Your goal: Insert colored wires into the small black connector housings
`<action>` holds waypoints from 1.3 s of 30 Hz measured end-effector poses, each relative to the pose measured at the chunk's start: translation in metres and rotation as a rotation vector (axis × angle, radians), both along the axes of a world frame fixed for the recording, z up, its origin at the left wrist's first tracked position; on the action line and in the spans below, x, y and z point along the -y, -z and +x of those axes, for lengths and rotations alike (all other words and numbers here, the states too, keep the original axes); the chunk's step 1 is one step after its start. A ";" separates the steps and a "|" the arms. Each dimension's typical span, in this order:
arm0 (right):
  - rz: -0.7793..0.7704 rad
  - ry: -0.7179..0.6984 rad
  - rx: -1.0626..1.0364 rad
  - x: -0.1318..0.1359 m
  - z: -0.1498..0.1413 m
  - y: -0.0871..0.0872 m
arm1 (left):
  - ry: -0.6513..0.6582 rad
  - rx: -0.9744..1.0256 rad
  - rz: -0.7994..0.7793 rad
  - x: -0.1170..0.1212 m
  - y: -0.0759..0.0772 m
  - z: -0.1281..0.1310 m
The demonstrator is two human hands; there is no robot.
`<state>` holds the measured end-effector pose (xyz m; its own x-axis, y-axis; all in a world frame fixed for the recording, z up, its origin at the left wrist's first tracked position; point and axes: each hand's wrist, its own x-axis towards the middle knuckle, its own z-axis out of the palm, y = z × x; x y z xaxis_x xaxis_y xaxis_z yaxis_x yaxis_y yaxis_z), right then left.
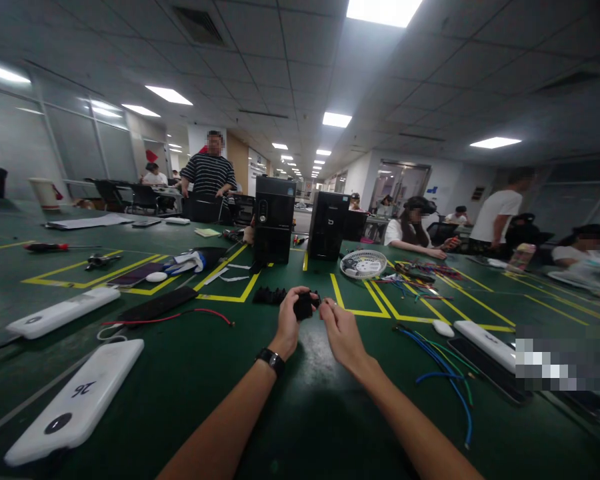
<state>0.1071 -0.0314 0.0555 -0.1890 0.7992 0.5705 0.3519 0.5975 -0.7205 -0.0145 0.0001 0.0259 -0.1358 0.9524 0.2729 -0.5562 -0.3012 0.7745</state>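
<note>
My left hand [287, 327], with a black watch on its wrist, grips a small black block-shaped part [306, 306] above the green table. My right hand [344, 335] is close beside it on the right, thumb and fingers pinched together at the part's edge. What the right fingertips hold, if anything, is too small to make out. Just left of my left hand, a row of similar black pieces [269, 295] lies on the table. Several blue and green wires [447, 370] lie to the right, and a red wire [195, 311] to the left.
Two black upright cases [274, 220] stand ahead of my hands. A white round basket [363, 264] is to their right. White power banks [80, 400], a screwdriver [55, 247] and gloves [187, 261] lie leftward. Yellow tape [225, 299] marks the green table [180, 387]. Other people sit and stand beyond.
</note>
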 end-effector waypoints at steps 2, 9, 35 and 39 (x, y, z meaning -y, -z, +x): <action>-0.127 -0.111 -0.039 0.002 -0.004 0.009 | -0.010 0.004 0.015 0.000 0.000 0.001; -0.747 -0.477 -0.317 -0.001 -0.003 0.022 | 0.109 0.059 0.060 0.005 -0.002 0.005; -1.255 -0.703 -0.431 -0.003 0.010 0.021 | 0.127 -0.218 0.277 0.013 -0.004 0.002; -1.251 -0.733 -0.443 -0.005 0.009 0.026 | 0.084 -0.219 0.263 0.017 -0.004 0.005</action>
<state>0.1166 -0.0263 0.0291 -0.7485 0.6066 -0.2679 -0.1176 -0.5190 -0.8467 -0.0093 -0.0170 0.0300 0.0291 0.8509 0.5245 -0.4168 -0.4666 0.7801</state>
